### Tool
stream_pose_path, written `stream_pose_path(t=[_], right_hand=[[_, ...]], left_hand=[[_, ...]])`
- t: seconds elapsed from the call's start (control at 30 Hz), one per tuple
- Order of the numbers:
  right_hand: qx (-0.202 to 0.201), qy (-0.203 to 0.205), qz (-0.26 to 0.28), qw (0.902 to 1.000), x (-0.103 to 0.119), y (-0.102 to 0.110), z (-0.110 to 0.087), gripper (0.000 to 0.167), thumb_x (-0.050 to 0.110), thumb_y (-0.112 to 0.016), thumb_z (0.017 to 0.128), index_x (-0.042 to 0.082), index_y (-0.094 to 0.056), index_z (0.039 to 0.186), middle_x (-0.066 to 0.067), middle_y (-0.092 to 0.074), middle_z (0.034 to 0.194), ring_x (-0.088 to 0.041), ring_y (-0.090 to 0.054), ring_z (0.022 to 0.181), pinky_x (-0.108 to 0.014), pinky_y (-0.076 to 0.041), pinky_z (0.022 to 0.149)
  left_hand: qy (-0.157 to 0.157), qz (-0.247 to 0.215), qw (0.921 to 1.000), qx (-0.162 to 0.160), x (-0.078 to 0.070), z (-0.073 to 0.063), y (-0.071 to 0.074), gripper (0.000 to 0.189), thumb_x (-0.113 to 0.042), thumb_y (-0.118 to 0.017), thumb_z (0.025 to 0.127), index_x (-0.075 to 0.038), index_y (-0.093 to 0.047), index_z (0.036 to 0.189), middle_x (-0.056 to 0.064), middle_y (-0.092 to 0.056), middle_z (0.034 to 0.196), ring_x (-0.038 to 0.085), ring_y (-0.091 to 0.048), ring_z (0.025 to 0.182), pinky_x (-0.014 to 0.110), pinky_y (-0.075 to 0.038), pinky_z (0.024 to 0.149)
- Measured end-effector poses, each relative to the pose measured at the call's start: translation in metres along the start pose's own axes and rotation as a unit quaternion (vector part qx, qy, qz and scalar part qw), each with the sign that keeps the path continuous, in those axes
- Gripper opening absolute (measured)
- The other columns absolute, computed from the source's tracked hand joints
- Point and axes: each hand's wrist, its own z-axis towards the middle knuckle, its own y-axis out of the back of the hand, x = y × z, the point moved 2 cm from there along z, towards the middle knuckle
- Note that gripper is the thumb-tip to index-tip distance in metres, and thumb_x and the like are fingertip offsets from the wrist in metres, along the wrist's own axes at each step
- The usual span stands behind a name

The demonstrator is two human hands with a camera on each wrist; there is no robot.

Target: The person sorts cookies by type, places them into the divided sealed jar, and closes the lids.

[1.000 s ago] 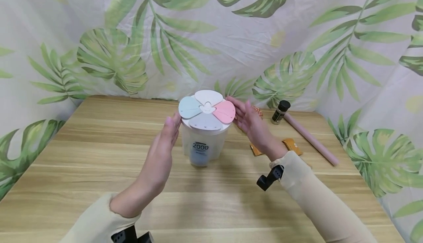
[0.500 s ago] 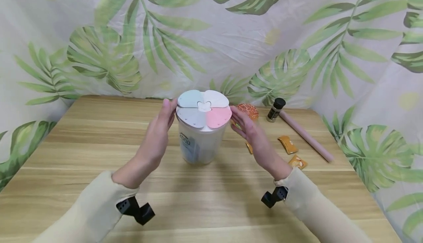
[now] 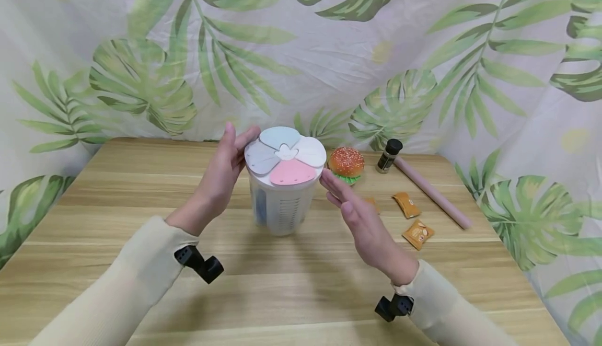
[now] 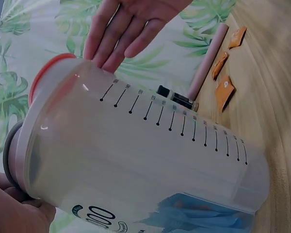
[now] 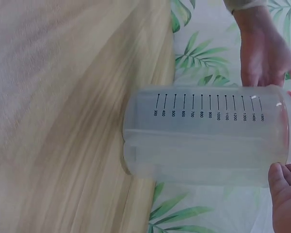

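Observation:
A translucent plastic storage canister [image 3: 284, 210] stands upright on the wooden table, with measuring marks on its wall. Its lid [image 3: 301, 147] has four petal-shaped flaps in blue, white, pink and lavender. My left hand [image 3: 211, 184] lies along the lid's left side, thumb raised, fingers reaching round toward the back. On the other side my right hand [image 3: 369, 226] holds its fingers straight, fingertips right at the lid's front right edge. Something blue [image 4: 199, 216] shows through the canister wall in the left wrist view.
Behind my right hand sits a toy hamburger [image 3: 346, 164]. To its right are a black-capped spice bottle [image 3: 388, 156] and a pink rod [image 3: 432, 193]. Small orange packets [image 3: 417, 233] lie nearer me. A leaf-print cloth [image 3: 235, 48] hangs along the table's back edge.
The canister has turned clockwise seen from above; the pink flap moved from right to front. My left hand slid away from me along the lid, my right hand toward me.

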Motion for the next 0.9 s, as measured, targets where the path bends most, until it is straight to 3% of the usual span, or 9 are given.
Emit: stream_pose_path(t=[0.13, 0.43, 0.77, 0.9], right_hand=[[0.005, 0.014, 0.002, 0.9999, 0.003, -0.003, -0.004, 0.06, 0.033, -0.024, 0.117, -0.005, -0.029, 0.162, -0.023, -0.035, 0.168, -0.024, -0.037, 0.157, -0.026, -0.035, 0.126], [0.003, 0.008, 0.009, 0.9999, 0.006, -0.004, -0.006, 0.055, 0.026, -0.031, 0.116, -0.004, -0.029, 0.162, -0.021, -0.034, 0.169, -0.03, -0.038, 0.157, -0.027, -0.035, 0.126], [-0.002, 0.008, 0.02, 0.9998, 0.005, -0.006, -0.007, 0.054, 0.024, -0.034, 0.116, -0.004, -0.031, 0.162, -0.021, -0.036, 0.168, -0.022, -0.04, 0.156, -0.028, -0.036, 0.125], [-0.014, 0.009, 0.015, 0.9998, 0.004, -0.005, -0.008, 0.051, 0.019, -0.036, 0.115, -0.003, -0.033, 0.161, -0.022, -0.039, 0.167, -0.02, -0.042, 0.155, -0.027, -0.038, 0.124]], left_hand=[[0.009, 0.001, 0.9999, 0.007, 0.002, 0.005, 0.0, 0.086, -0.063, -0.005, 0.108, -0.001, -0.021, 0.166, 0.012, -0.018, 0.177, 0.021, -0.01, 0.166, 0.042, -0.004, 0.136], [0.009, -0.002, 1.0, 0.001, 0.005, 0.011, -0.001, 0.085, -0.063, -0.006, 0.109, -0.002, -0.024, 0.166, 0.011, -0.02, 0.176, 0.021, -0.01, 0.166, 0.042, -0.004, 0.136], [0.01, -0.001, 1.0, -0.001, 0.006, 0.013, -0.001, 0.082, -0.061, -0.008, 0.11, -0.004, -0.026, 0.166, 0.009, -0.022, 0.176, 0.02, -0.013, 0.166, 0.042, -0.005, 0.136], [-0.003, 0.022, 0.9997, 0.001, 0.008, 0.014, 0.0, 0.079, -0.057, -0.009, 0.111, -0.003, -0.025, 0.165, 0.01, -0.023, 0.175, 0.021, -0.015, 0.165, 0.042, -0.007, 0.136]])
